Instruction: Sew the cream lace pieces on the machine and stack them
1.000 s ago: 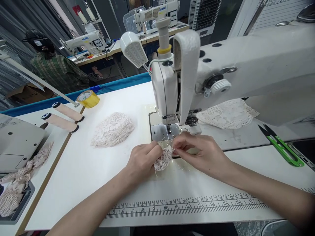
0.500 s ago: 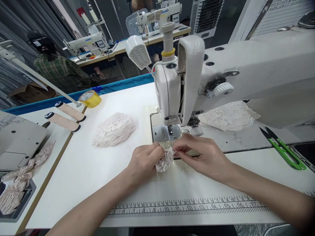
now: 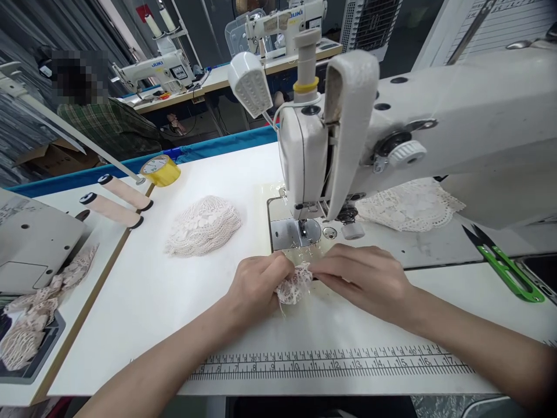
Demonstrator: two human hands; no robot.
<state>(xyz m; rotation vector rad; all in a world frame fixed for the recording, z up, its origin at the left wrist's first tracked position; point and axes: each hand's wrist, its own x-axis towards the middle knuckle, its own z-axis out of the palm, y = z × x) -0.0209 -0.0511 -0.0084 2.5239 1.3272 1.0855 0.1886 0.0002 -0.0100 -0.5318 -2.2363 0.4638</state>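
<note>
And there it was, right at the front of the needle plate (image 3: 282, 234): a small bunched piece of lace (image 3: 296, 285), caught between two hands! The left hand (image 3: 259, 284) was closed, thumb laid over curled fingers, pinching the lace's left side, probably to keep the gathers from springing loose. The right hand (image 3: 369, 277) came in opposite, fingers nearly straight and close together, tips at the other edge; whether they nipped the fabric or merely touched it, I couldn't tell. Both worked just short of the presser foot (image 3: 303, 227), presumably for finger room clear of the machine head (image 3: 304, 157). Off to the left sat a lace pile (image 3: 204, 226), well apart from the hands, perhaps so nothing got snagged; green-handled snips (image 3: 509, 270) lay out right, seemingly parked within easy reach. Now, the hidden stuff! The left palm covered much of the piece, its full shape was anyone's guess, and the needle tip was too small to make out. Behind the machine head, more lace (image 3: 411, 206) showed only in part, and the right forearm ran off into a dark corner.
</note>
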